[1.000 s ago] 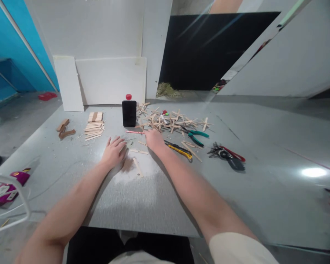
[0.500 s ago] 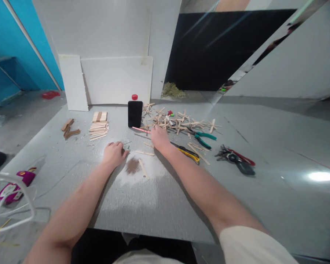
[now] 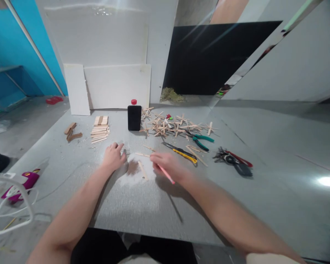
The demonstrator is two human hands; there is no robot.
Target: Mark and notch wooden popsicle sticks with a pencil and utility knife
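My right hand is closed around a pink pencil, whose far end sticks out toward me over the table. Its fingertips are by a thin wooden stick. My left hand rests on the table with thumb and forefinger apart; a small greyish piece lies by them, too small to name. Between my hands are a patch of brown dust and a flat craft stick with a dark mark near its end. A yellow and black utility knife lies beyond my right hand.
Behind stand a black phone and a pile of crossed sticks. Teal-handled pliers and a dark tool with a red handle lie right. At left are stacked craft sticks, brown pieces and a purple glue gun.
My right hand has picked up the pink pencil from in front of the phone and drawn it back toward me. My left hand has stayed nearly in place; the view has tilted slightly up.
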